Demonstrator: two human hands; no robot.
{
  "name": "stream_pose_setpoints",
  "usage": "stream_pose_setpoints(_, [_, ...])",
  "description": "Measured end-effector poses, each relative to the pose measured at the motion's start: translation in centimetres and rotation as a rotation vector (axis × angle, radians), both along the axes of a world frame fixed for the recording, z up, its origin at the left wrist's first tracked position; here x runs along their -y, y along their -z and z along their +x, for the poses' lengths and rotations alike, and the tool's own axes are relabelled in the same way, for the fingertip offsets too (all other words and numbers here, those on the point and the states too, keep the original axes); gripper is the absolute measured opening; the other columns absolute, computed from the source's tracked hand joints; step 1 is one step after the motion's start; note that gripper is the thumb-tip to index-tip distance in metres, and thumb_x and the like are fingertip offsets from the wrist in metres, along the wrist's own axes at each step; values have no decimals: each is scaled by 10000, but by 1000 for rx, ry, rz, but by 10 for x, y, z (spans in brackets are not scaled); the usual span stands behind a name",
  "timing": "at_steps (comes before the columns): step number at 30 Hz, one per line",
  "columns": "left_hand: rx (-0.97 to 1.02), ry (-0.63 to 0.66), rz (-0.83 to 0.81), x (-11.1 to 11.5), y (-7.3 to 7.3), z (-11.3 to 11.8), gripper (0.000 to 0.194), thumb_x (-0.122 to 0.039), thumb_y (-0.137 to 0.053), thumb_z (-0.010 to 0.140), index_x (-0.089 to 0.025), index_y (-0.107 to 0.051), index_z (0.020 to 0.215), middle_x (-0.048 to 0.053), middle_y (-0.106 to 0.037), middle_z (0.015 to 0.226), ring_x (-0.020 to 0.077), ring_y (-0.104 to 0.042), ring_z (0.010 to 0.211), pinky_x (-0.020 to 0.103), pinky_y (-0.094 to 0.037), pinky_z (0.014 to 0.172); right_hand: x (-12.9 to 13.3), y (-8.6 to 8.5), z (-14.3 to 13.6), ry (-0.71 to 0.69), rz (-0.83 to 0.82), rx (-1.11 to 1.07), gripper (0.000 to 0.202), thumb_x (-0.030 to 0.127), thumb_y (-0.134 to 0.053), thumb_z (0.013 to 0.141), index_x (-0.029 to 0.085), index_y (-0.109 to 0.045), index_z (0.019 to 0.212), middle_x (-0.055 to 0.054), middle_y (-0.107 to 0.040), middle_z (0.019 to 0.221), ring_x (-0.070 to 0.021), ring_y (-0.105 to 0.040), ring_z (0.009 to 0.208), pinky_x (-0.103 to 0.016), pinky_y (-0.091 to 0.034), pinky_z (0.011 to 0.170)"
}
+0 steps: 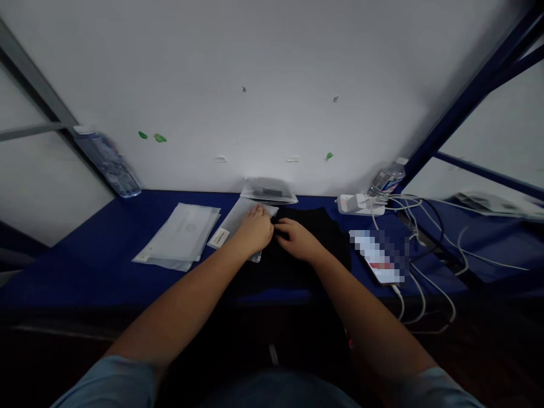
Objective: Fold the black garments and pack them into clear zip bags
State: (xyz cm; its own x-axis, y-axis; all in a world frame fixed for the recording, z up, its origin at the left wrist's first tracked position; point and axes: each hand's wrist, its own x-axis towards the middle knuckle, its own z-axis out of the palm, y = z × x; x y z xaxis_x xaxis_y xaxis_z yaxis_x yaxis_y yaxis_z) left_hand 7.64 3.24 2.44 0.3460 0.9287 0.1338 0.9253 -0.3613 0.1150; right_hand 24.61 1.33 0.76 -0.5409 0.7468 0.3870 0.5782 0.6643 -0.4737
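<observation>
My left hand [256, 228] lies over a translucent bag [233, 219] with a white label [219, 238]; its fingers are bent, and what they grip cannot be made out. Beside it on the right, my right hand [296, 238] rests on a black cloth [317, 226], its thumb and fingers spread somewhat apart. The fingertips of the right hand come close to the left hand. Part of the labelled bag is hidden under my left hand and forearm. The black cloth spreads over the table and hangs past its front edge.
Translucent bags [181, 235] lie left on the blue table [102, 243]; another bag [270, 191] leans on the wall. At right are a phone [378, 258], a white power strip [361, 204], tangled cables and a bottle [389, 177]. A larger bottle [111, 163] stands at left.
</observation>
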Motion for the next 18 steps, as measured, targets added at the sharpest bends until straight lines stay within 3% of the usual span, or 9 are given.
stream_pose_setpoints(3, [14,41,79,6,0,2,528,-198,-375,973,11,-435,1454,268,-363,1584,323,-325,1502,452,-294,1209,-2,2,-5,-39,-16,-120,294,61,-546,878,190,-751,1046,-94,-667,1108,-202,-632,1050,-368,-491,988])
stream_pose_setpoints(9, [61,26,58,13,6,11,623,-211,-395,963,63,-294,1513,304,-266,1613,344,-291,1514,442,-310,1207,-10,11,-7,113,-68,-275,356,77,-565,874,219,-747,1144,-97,-655,1160,-226,-614,1134,-427,-459,1070])
stream_pose_setpoints(14, [50,-20,38,15,15,9,666,-273,-447,938,14,-297,1520,287,-329,1593,352,-314,1502,456,-320,1198,-3,6,5,226,-60,-218,303,228,-690,863,239,-744,1160,-93,-650,1138,-234,-625,1100,-447,-454,1074])
stream_pose_setpoints(18, [74,3,34,16,12,4,606,-236,-395,956,9,-327,1506,277,-365,1579,323,-338,1497,435,-329,1199,5,-4,12,186,-109,-52,320,280,-715,845,233,-751,1159,-87,-675,1045,-246,-642,991,-464,-495,989])
